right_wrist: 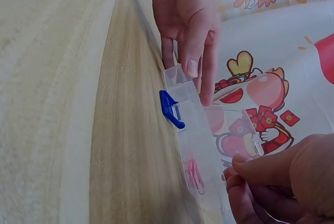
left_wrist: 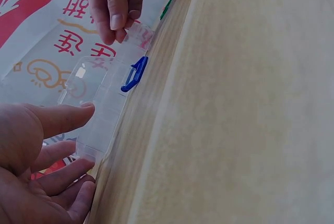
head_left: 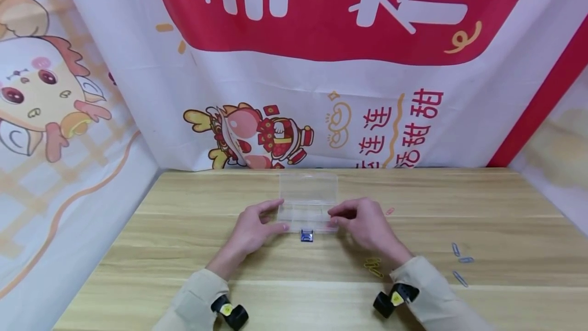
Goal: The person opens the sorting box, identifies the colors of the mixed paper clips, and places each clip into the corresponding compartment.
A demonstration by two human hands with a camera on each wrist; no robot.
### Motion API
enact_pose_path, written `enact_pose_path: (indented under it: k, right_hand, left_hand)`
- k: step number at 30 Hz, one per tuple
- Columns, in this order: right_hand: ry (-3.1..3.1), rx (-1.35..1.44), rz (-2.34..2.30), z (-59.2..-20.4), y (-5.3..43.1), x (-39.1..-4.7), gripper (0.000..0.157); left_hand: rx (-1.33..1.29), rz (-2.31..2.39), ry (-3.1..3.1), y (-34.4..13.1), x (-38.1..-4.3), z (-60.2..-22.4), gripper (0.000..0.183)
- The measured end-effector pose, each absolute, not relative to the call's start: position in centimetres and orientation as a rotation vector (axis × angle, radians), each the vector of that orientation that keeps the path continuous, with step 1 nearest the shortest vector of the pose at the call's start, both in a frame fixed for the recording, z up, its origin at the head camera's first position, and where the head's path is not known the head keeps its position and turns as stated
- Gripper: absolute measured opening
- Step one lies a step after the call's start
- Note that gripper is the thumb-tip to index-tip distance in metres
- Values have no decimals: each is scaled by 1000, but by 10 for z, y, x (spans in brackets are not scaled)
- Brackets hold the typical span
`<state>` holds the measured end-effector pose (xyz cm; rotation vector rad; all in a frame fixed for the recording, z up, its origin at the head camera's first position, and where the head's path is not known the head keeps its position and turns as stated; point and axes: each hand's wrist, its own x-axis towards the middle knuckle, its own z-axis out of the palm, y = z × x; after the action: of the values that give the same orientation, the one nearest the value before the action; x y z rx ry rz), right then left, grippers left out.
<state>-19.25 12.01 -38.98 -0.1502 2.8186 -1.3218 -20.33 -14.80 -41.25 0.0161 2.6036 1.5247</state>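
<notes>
A clear plastic compartment box [head_left: 298, 222] lies on the table with its transparent lid [head_left: 308, 188] folded back. On its front is a blue latch [head_left: 307, 235]. Pink paper clips [right_wrist: 194, 176] show in the compartment at the right end. My left hand [head_left: 252, 226] holds the box's left end, thumb at the front corner and fingers toward the back. Over the right end, my right hand [head_left: 367, 221] has thumb and index finger pinched together, with a bit of pink showing at the fingertips [right_wrist: 241, 162]; the pinched piece is mostly hidden.
One pink paper clip [head_left: 390, 211] lies on the wooden table [head_left: 184, 249] right of the box. Several yellow paper clips [head_left: 373, 266] are beside my right wrist, and blue paper clips [head_left: 466, 260] lie farther right. A printed cloth [head_left: 257, 75] hangs behind the table.
</notes>
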Motion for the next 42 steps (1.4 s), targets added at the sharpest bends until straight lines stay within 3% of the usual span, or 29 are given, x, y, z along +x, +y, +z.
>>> enact_pose_path:
  k: [11,26,42]
  right_hand:
    - [2803,-125,-1401,-381,141,-192,15]
    - [2874,-43,-1376,-366,200,-199,29]
    - [2839,107,-1203,-396,242,-206,40]
  left_hand:
    - [14,1509,2604,-147,-202,-409,63]
    - [24,1527,2601,-146,-202,-410,63]
    - [-6,1499,2617,-147,-203,-412,63]
